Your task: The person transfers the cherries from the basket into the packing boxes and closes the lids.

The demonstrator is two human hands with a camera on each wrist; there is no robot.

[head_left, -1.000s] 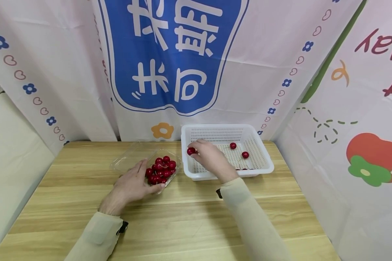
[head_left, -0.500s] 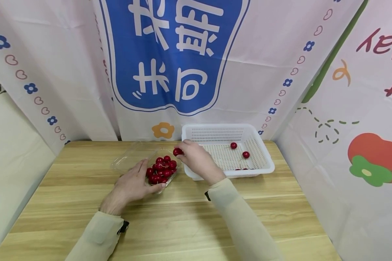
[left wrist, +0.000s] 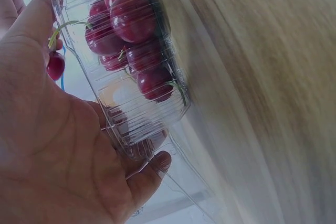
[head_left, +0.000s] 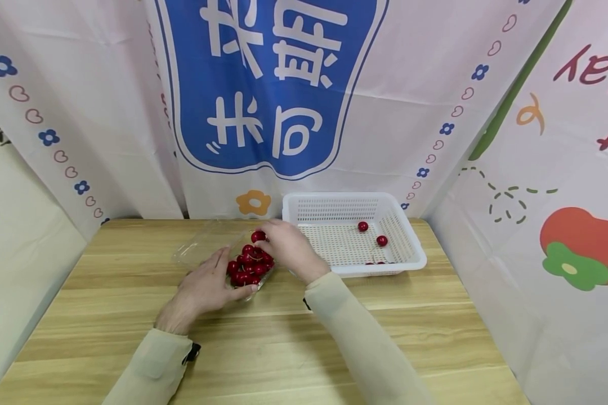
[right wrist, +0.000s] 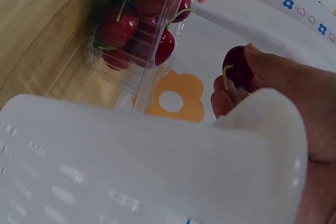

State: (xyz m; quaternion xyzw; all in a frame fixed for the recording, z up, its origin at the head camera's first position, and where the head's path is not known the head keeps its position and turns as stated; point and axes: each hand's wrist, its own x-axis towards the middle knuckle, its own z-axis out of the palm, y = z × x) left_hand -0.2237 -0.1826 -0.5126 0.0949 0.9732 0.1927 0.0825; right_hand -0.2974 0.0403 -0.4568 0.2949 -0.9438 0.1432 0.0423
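A clear plastic clamshell box (left wrist: pixel 149 114) filled with red cherries (head_left: pixel 253 269) stands on the table with its lid (head_left: pixel 195 246) folded back. My left hand (head_left: pixel 202 288) grips the box from the left, thumb at the near side and fingertips at the far side. Just above the far end of the pile, my right hand (head_left: pixel 293 250) pinches a single cherry (right wrist: pixel 239 67) between thumb and fingers. That cherry's green stem hangs down in the right wrist view, apart from the box. In the head view the right hand covers part of the box's right side.
Right of the box stands a white perforated plastic basket (head_left: pixel 415 261) holding a few cherries (head_left: pixel 381 241), some partly hidden behind its near wall. Both containers sit at the back of the wooden table (head_left: pixel 263 349), close to a printed curtain (head_left: pixel 132 112).
With the cherry pinched, my right hand has moved left from over the basket to above the box. My left hand stays on the box.
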